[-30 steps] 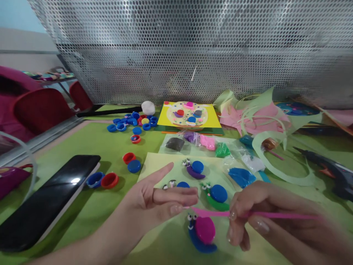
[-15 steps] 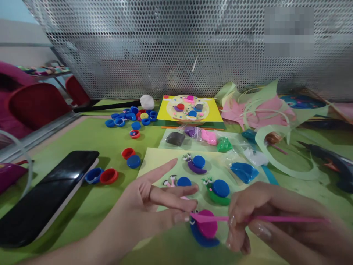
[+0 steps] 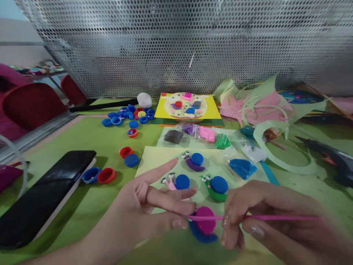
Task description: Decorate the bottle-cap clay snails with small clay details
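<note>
My right hand (image 3: 248, 217) grips a slim pink plastic clay modelling tool (image 3: 284, 218), held level. Its flat end reaches left, between the thumb and a bent finger of my left hand (image 3: 157, 206). The left index finger points up and away; any tiny piece at the tool's tip is hidden. Below the tool lies a clay snail with a magenta cap shell (image 3: 206, 224) and dark blue body, its head partly covered. Beyond are a green snail (image 3: 217, 187), a purple snail (image 3: 195, 162) and a pink snail (image 3: 180, 182) half behind my left fingers, all with blue cap shells.
At left lie a black phone (image 3: 46, 195) and loose bottle caps (image 3: 106, 175). Bagged clay (image 3: 242, 167) sits behind the snails, with a yellow picture card (image 3: 212, 108) farther back. Paper scraps (image 3: 256, 105) and a glue gun (image 3: 333, 158) are at right. A perforated metal panel (image 3: 176, 48) stands behind.
The pink tool has turned about its length, so its flat end now shows edge-on, and sits slightly deeper between the left fingers. The whole view has shifted a little.
</note>
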Available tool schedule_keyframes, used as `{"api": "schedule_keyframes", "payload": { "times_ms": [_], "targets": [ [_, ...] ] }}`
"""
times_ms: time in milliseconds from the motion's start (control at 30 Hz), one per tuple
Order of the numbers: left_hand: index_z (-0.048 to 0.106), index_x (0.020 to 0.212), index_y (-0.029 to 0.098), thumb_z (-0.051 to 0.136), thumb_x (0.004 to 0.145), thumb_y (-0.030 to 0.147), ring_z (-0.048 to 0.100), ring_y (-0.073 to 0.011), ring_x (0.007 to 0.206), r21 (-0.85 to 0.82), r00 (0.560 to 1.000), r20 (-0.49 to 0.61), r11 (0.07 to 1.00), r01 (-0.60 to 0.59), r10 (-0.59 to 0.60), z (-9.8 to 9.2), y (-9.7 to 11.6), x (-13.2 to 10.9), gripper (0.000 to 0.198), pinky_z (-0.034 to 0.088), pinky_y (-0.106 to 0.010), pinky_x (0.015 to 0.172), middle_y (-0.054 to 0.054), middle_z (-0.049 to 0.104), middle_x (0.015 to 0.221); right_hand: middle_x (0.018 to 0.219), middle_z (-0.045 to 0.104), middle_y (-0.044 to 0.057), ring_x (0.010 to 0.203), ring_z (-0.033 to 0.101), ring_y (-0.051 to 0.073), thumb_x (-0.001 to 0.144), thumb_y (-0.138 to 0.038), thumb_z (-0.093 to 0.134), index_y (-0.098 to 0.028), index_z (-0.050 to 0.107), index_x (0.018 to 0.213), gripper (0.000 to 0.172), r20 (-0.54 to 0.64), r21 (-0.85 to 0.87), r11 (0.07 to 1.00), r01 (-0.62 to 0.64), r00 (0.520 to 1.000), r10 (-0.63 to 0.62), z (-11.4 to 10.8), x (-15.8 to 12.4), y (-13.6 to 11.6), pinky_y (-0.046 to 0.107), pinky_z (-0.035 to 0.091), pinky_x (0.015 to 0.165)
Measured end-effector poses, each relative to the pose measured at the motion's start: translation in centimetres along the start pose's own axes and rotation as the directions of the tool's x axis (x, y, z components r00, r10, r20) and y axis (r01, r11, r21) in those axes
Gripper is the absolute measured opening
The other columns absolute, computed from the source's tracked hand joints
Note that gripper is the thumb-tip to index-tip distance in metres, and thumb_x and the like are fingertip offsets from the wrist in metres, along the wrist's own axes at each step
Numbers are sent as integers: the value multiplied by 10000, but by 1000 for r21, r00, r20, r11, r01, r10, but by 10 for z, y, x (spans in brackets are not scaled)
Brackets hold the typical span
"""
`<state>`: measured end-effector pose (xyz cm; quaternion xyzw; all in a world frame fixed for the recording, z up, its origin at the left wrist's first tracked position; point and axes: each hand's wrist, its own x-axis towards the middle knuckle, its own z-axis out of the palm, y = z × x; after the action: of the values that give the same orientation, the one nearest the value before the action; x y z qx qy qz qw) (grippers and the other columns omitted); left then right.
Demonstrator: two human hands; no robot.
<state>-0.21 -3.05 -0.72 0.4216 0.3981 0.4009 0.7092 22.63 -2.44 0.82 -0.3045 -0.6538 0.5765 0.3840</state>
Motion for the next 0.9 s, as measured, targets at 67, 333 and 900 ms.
{"api": "schedule_keyframes", "payload": {
  "times_ms": [67,333,900],
  "targets": [
    [473,1340,314,840,646,218,666,-233,1040,43,1000,-25,999,-4,5,0,0,-1,792,413,-408,1049,3,780,768,705,741,-8,611,651,93,907,-263,581,-291,682,887,106,0,-3,1000,-10,1000,10,0,0,0,129,519,582],
    [461,1354,279,868,596,271,680,-240,1017,82,994,-113,996,24,-15,7,4,-2,860,459,-373,1006,1,779,724,691,736,-15,600,652,90,905,-281,584,-291,682,876,103,5,-53,999,-4,1000,4,0,0,-1,122,507,552],
    [263,1455,176,825,614,167,649,-249,1067,138,994,-110,990,28,-13,3,14,1,1012,527,-333,925,-64,762,906,655,730,-18,569,642,97,888,-293,597,-267,686,817,117,-41,-66,997,-39,998,37,-1,3,-4,141,527,548]
  ]
}}
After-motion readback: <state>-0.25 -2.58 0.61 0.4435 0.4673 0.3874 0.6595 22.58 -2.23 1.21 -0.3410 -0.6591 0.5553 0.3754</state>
